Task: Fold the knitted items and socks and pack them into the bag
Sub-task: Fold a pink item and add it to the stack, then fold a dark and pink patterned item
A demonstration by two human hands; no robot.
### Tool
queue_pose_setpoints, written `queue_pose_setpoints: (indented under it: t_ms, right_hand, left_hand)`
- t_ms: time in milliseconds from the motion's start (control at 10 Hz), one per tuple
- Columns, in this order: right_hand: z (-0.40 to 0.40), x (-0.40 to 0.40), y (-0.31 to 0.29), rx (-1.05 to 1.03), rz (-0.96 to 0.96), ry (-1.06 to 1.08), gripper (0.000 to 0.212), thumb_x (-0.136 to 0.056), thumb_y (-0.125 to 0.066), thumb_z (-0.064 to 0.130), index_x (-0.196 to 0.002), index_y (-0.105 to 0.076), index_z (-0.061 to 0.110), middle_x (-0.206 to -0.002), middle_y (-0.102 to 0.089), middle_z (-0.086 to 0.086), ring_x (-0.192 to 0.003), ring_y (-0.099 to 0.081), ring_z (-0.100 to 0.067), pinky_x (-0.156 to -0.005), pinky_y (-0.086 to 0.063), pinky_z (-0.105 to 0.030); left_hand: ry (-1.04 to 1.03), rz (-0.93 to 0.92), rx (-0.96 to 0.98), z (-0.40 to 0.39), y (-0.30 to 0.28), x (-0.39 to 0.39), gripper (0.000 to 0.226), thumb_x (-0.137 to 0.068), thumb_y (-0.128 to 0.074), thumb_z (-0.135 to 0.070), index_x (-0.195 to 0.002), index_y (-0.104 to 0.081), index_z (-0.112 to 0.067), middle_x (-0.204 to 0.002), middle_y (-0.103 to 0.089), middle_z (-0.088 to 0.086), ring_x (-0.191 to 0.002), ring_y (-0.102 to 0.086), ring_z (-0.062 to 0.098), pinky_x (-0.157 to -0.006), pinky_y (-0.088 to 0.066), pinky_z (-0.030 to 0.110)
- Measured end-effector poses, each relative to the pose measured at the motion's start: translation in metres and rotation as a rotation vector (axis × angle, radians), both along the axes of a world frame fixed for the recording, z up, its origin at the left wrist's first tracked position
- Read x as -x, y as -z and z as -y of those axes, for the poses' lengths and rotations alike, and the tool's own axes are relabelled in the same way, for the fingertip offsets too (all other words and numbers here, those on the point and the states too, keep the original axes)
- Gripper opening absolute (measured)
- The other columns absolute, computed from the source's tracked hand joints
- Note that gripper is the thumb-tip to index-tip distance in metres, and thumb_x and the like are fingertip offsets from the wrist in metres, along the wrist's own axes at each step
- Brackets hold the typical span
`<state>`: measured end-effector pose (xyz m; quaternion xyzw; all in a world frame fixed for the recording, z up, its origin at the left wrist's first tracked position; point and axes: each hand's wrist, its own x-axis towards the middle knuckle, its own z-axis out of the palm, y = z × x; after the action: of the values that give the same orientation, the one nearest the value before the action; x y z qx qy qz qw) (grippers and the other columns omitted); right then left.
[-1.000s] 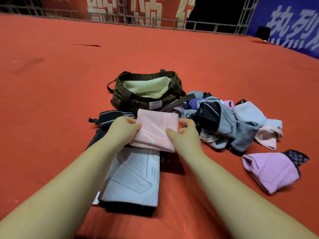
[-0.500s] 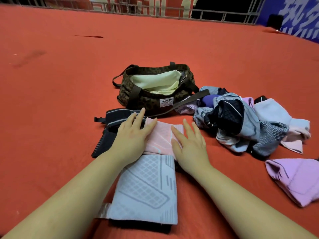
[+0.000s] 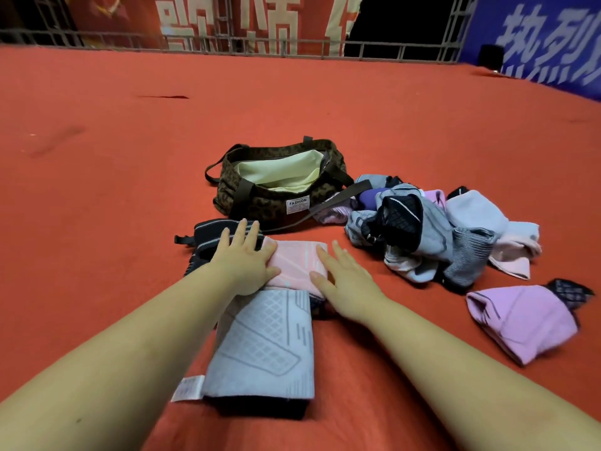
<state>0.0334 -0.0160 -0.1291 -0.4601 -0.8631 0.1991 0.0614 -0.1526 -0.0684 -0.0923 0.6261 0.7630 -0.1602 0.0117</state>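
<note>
A folded pink knitted piece [image 3: 297, 263] lies flat on the red floor just in front of the open leopard-print bag [image 3: 260, 203]. My left hand [image 3: 242, 260] presses its left edge with straight fingers. My right hand [image 3: 344, 281] presses its right edge, fingers also straight. Nearer to me lies a folded grey knitted piece [image 3: 266, 346] on top of a dark one [image 3: 257, 406]. A dark striped item [image 3: 208, 234] lies under my left fingertips, left of the pink piece.
A loose heap of grey, black, lilac and pink socks [image 3: 422, 236] sits right of the bag. A lilac knitted item [image 3: 520, 320] lies apart at the right. Red carpet [image 3: 113, 190] stretches all around, with a metal railing [image 3: 227, 47] at the back.
A second ago both hands held the pink piece up by its sides. It now lies on the floor and both hands have flattened onto it with straight fingers.
</note>
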Motion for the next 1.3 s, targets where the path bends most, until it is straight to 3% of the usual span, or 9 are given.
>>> queue_pose_setpoints:
  t_ms: [100,200,400,500,600,800,900,1100,1300]
  right_hand:
    - [0.035,-0.014,0.0,0.047,-0.197,-0.08,0.051,-0.104,-0.024,0.026,-0.147,-0.012,0.001,-0.158,-0.01,-0.012,-0.144,-0.02,-0.024,-0.106,-0.035,-0.022]
    - [0.039,-0.081,0.009,-0.201,-0.177,0.079,0.057,-0.096,-0.034,0.043,-0.147,-0.029,0.019,-0.155,-0.025,-0.005,-0.143,-0.022,-0.02,-0.116,-0.015,-0.031]
    - [0.02,-0.202,0.011,-0.467,-0.155,0.442,0.067,-0.077,-0.033,0.047,-0.125,-0.059,0.008,-0.136,-0.051,-0.02,-0.128,-0.045,-0.039,-0.106,-0.028,-0.061]
    - [0.026,-0.24,-0.031,-0.42,-0.15,0.513,0.079,-0.079,-0.03,0.051,-0.136,-0.044,-0.001,-0.147,-0.034,-0.025,-0.138,-0.029,-0.04,-0.113,-0.014,-0.052]
    - [0.0,-0.274,-0.011,-0.285,-0.123,0.569,0.066,-0.095,-0.036,0.049,-0.149,-0.02,0.015,-0.158,-0.014,-0.008,-0.146,-0.008,-0.023,-0.116,0.0,-0.038]
    - [-0.019,-0.296,0.025,-0.098,-0.366,0.574,0.041,-0.092,-0.054,0.036,-0.131,-0.053,0.022,-0.126,-0.061,-0.003,-0.118,-0.053,-0.026,-0.099,-0.04,-0.034]
    - [-0.006,-0.299,0.041,-0.152,-0.408,0.624,0.024,-0.092,-0.058,0.031,-0.107,-0.07,0.017,-0.099,-0.066,-0.005,-0.098,-0.058,-0.025,-0.076,-0.037,-0.026]
    - [0.025,-0.294,0.057,-0.221,-0.445,0.657,0.021,-0.088,-0.063,0.028,-0.085,-0.072,0.009,-0.081,-0.062,-0.003,-0.086,-0.057,-0.026,-0.069,-0.032,-0.026]
    - [0.065,-0.254,0.057,-0.336,-0.493,0.636,0.052,-0.081,-0.043,0.057,-0.06,-0.062,0.013,-0.065,-0.052,0.001,-0.068,-0.049,-0.025,-0.071,-0.038,-0.037]
  left_hand:
    - [0.149,-0.063,-0.21,-0.002,-0.015,-0.032,0.052,-0.1,-0.031,-0.035,-0.15,-0.02,-0.024,-0.158,0.007,0.015,-0.145,0.009,0.033,-0.116,0.002,0.047]
    - [0.361,0.117,-0.298,-0.007,-0.016,-0.095,0.056,-0.098,-0.037,-0.028,-0.15,-0.019,-0.022,-0.159,-0.002,0.011,-0.146,-0.004,0.027,-0.118,-0.005,0.037]
    - [0.533,0.499,-0.189,-0.012,0.027,-0.228,0.056,-0.098,-0.041,-0.027,-0.15,-0.022,-0.017,-0.159,-0.012,0.006,-0.145,-0.016,0.02,-0.118,-0.012,0.031]
    - [0.408,0.697,-0.19,-0.018,0.04,-0.276,0.057,-0.099,-0.041,-0.029,-0.15,-0.019,-0.016,-0.159,-0.012,0.006,-0.145,-0.016,0.019,-0.117,-0.012,0.028]
    - [0.307,0.835,-0.308,-0.031,0.046,-0.309,0.062,-0.097,-0.046,-0.034,-0.15,-0.02,-0.019,-0.159,-0.014,0.005,-0.144,-0.018,0.019,-0.116,-0.014,0.028]
    - [0.388,0.508,-0.346,-0.042,0.054,-0.332,0.052,-0.091,-0.053,-0.039,-0.137,-0.043,-0.017,-0.133,-0.053,0.011,-0.124,-0.044,0.029,-0.103,-0.028,0.035]
    - [0.416,0.532,-0.386,-0.039,0.057,-0.327,0.025,-0.09,-0.054,-0.031,-0.108,-0.062,-0.014,-0.108,-0.065,0.011,-0.104,-0.055,0.032,-0.086,-0.035,0.037]
    - [0.345,0.765,-0.42,-0.017,0.071,-0.311,0.025,-0.092,-0.054,-0.027,-0.114,-0.063,-0.019,-0.114,-0.063,0.0,-0.109,-0.051,0.021,-0.089,-0.033,0.024]
    - [0.259,0.916,-0.368,0.027,0.071,-0.266,0.021,-0.088,-0.061,-0.019,-0.108,-0.066,-0.02,-0.104,-0.066,-0.006,-0.098,-0.055,0.015,-0.079,-0.033,0.016]
